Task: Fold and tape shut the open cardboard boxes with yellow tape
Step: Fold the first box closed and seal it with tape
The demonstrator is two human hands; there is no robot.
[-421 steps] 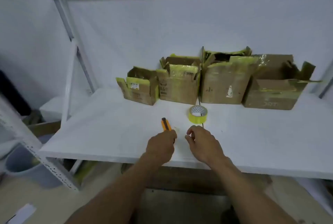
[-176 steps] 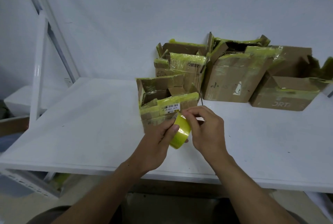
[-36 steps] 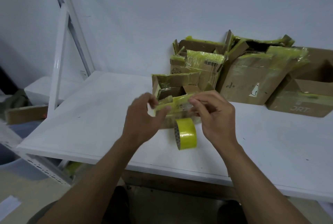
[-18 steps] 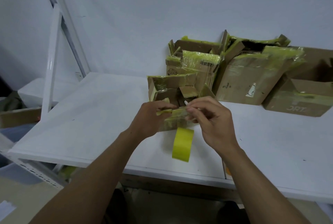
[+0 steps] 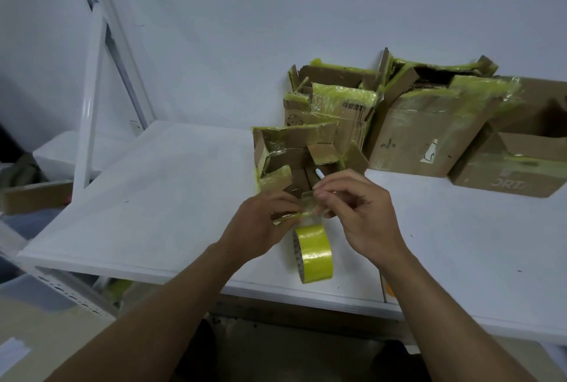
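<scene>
A small open cardboard box with old yellow tape on its flaps stands on the white shelf in front of me. My left hand and my right hand meet at its near edge. Both pinch a short pulled-out strip of yellow tape between thumb and fingers. The yellow tape roll hangs from that strip just below my hands, above the shelf. A small white tip shows above my right fingers; I cannot tell what it is.
Three more worn open boxes stand along the back wall: a middle one, a taller one and a low one at the right. An orange object peeks out by my right forearm at the shelf's front edge. A white rack post rises at left.
My hands have come closer together on the tape strip at the box's near edge. The hanging roll has twisted a little under them.
</scene>
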